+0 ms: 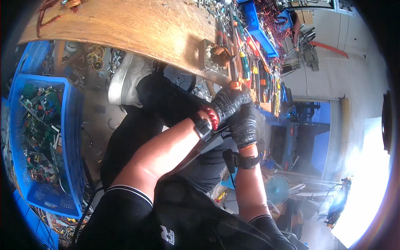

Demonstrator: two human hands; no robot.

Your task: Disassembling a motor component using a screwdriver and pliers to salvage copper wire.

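Note:
Both my hands wear grey knit gloves and meet at the table's edge. My left hand [230, 102] is closed around a tool with an orange part [235, 85] just beyond the fingers; its exact kind is hidden. Pressed against it from the right, my right hand [243, 125] is also closed, its fingertips mostly out of sight, so what it grips cannot be made out. Just beyond and left of the hands, a squarish metal block [205, 56] sits at the edge of the wooden table [137, 27], with a copper-brown piece [221, 56] on its right side.
Several screwdrivers and pliers [245, 66] lie to the right of the block, beside a blue tray [260, 33] and reddish wire [273, 21]. At the left, a blue crate [66, 137] holds green circuit boards [39, 129]. A pale shoe [128, 81] is under the table.

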